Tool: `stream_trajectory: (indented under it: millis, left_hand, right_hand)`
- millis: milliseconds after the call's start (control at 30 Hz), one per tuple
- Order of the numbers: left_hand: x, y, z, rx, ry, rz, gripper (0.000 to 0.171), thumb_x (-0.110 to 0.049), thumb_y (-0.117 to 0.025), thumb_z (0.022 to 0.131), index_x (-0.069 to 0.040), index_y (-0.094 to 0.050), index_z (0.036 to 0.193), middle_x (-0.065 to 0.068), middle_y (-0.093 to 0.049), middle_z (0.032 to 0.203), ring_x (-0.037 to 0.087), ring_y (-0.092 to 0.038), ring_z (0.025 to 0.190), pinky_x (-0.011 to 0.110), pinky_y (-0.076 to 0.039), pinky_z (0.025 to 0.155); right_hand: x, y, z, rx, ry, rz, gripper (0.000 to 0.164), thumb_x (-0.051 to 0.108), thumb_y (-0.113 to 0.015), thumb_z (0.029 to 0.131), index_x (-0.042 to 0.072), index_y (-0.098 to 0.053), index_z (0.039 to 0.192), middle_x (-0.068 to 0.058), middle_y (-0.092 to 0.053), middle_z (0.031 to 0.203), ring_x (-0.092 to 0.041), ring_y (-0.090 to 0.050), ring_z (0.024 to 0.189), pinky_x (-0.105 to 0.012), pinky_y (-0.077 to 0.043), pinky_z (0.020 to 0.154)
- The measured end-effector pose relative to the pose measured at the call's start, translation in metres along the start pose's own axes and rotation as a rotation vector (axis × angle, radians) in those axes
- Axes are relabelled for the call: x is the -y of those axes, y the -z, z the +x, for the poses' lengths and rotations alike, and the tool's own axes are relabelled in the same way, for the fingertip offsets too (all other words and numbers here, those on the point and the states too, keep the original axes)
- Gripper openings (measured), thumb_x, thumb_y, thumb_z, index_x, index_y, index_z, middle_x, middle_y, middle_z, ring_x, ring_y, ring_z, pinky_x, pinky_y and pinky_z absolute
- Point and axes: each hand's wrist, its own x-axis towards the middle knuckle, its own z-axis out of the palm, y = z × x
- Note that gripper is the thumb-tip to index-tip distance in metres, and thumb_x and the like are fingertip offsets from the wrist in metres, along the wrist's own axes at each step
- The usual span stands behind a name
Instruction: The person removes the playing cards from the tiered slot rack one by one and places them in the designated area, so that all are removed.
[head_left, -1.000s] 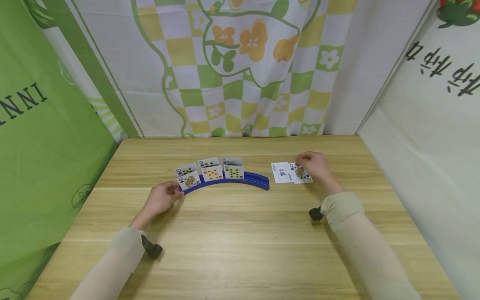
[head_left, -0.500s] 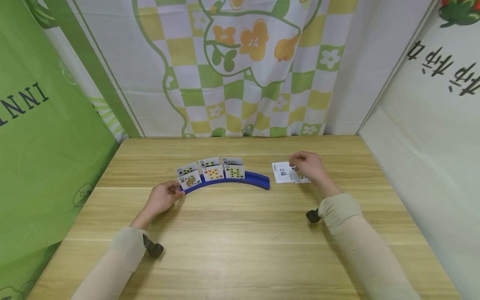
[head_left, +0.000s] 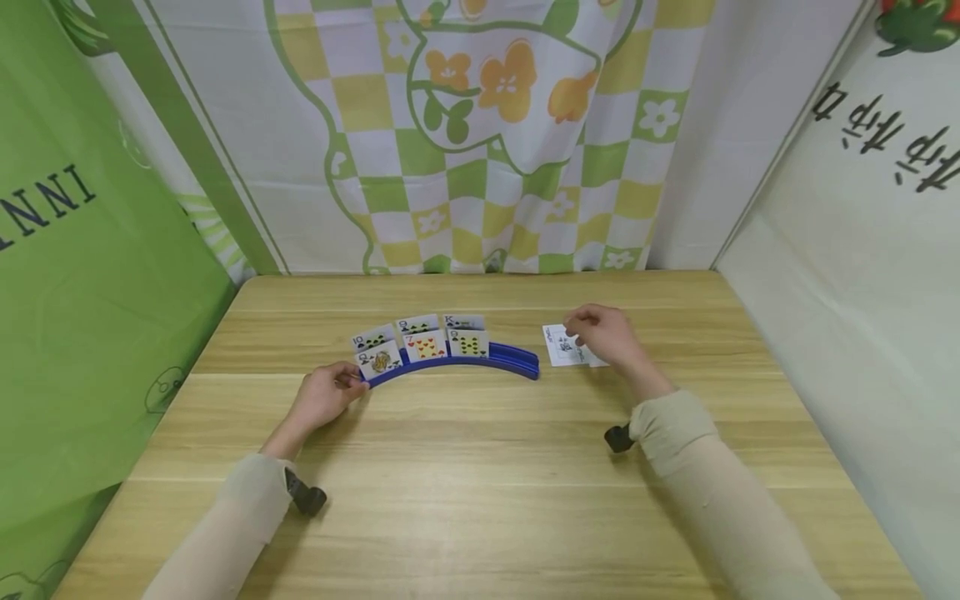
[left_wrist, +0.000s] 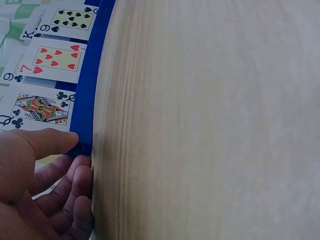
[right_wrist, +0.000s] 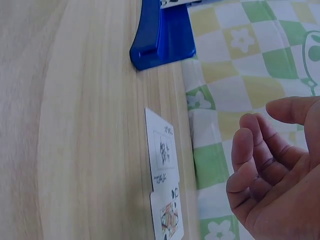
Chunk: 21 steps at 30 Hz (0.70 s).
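A curved blue card holder [head_left: 513,360] stands on the table with playing cards upright in two rows. Its front row shows a queen of clubs [left_wrist: 42,107], a seven of hearts [left_wrist: 56,61] and a nine of spades [left_wrist: 70,21]. My left hand [head_left: 322,397] pinches the holder's left end, thumb on its edge beside the queen. To the right, a joker [head_left: 558,348] lies flat and overlaps a queen card [right_wrist: 169,220]. Over these two hovers my right hand [head_left: 606,333], fingers loosely bent, thumb apart, nothing between them. It hides most of the queen card in the head view.
Behind the front cards stand a ten [head_left: 372,337], a nine of clubs [head_left: 417,322] and a king [head_left: 464,321]. The wooden table [head_left: 480,483] ends at a patterned curtain [head_left: 495,217] at the back. Fabric walls flank it on both sides.
My right hand has moved left, from over the queen card to over the joker's right part. My left hand stays at the holder's end, and the cards have not moved.
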Motion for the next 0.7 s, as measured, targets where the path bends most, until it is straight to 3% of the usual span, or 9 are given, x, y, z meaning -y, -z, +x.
stream_trajectory:
  millis: [200,433,700]
  left_hand:
    - [-0.001,0.000,0.000,0.005,0.007,-0.002,0.033,-0.019,-0.070,0.092,0.003,-0.065,0.117,0.015,-0.073,0.099,0.025,-0.068,0.091,0.029,-0.052,0.072]
    - [-0.001,0.000,0.000,0.003,-0.005,0.005,0.033,-0.019,-0.070,0.091,0.003,-0.065,0.116,0.014,-0.073,0.098,0.025,-0.068,0.090,0.030,-0.052,0.072]
    - [0.000,0.000,0.000,0.005,-0.002,0.006,0.033,-0.019,-0.070,0.092,0.003,-0.065,0.117,0.015,-0.073,0.099,0.024,-0.068,0.089,0.030,-0.053,0.072]
  right_hand:
    - [0.007,-0.005,-0.004,0.006,0.006,0.020,0.032,0.028,-0.055,0.101,0.005,-0.066,0.121,-0.017,-0.070,0.112,-0.035,-0.065,0.099,-0.030,-0.049,0.078]
    - [0.009,-0.010,-0.006,0.021,0.012,0.049,0.031,0.026,-0.055,0.101,0.004,-0.065,0.120,-0.017,-0.069,0.113,-0.038,-0.064,0.102,-0.044,-0.052,0.085]
    - [0.010,-0.014,-0.007,0.041,0.027,0.060,0.031,0.024,-0.055,0.100,0.003,-0.065,0.120,-0.016,-0.069,0.113,-0.028,-0.064,0.094,-0.041,-0.052,0.082]
